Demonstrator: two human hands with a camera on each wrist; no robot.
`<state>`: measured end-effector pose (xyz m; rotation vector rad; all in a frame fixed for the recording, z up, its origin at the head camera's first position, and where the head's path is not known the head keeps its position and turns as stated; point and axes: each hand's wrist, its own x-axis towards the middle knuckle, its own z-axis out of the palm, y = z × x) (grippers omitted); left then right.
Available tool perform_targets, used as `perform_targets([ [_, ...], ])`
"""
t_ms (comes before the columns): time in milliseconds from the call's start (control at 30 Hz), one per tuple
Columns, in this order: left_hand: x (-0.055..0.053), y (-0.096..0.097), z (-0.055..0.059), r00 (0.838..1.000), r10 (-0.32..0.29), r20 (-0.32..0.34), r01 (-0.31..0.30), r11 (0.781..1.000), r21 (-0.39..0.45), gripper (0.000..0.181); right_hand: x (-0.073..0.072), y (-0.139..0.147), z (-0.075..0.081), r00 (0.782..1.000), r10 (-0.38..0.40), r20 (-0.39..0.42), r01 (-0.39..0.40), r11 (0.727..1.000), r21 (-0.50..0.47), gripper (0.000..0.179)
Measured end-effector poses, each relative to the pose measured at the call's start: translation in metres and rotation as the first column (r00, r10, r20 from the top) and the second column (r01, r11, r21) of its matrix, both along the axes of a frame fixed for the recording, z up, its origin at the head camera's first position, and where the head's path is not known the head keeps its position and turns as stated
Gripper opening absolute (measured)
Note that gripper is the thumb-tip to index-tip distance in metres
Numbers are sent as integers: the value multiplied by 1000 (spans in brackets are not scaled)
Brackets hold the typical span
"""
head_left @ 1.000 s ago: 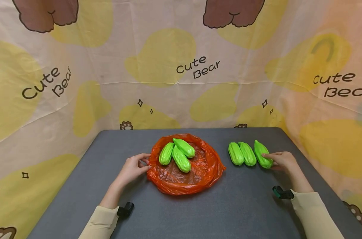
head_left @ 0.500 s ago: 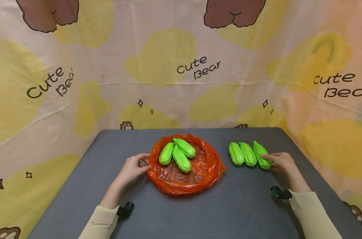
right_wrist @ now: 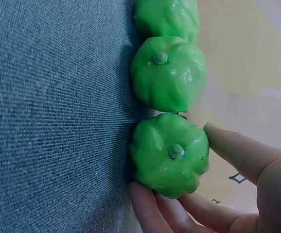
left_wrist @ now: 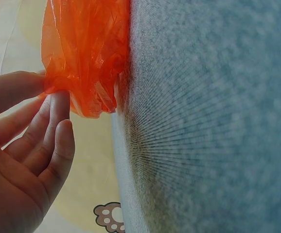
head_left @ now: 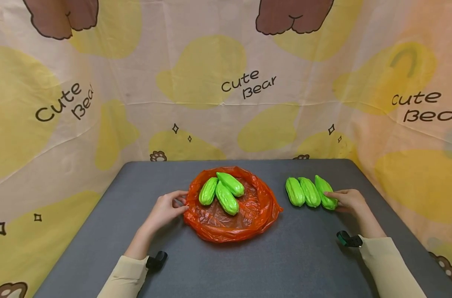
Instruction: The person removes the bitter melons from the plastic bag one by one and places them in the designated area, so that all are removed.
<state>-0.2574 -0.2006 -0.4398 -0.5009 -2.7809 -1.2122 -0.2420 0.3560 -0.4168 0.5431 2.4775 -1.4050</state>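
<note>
At middle right, the right hand grasps a green vegetable, seemingly the picking-up step, while the left hand pinches the central orange bag; lifting would need a secure grip.

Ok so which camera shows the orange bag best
The head view: it takes in the whole bag, open, with three green vegetables inside. The left wrist view catches only one edge, pinched by the left hand; the right wrist view shows none of it.
</note>
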Motion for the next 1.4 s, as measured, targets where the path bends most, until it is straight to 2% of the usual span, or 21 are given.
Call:
perform_targets([
  [233,0,-1,0,1000,-1,-14,1,1000,-3,43,-1,-1,0,1000,1,1,-1,1000,-10,80],
  [867,0,1,2,1000,8,9,-7,1000,-12,43,-6,4,-2,999,13,33,-12,1000,-26,81],
  [1400,3,3,4,1000,16,6,-16,1000,-20,43,-8,8,-6,1000,19,10,-19,999,-27,78],
])
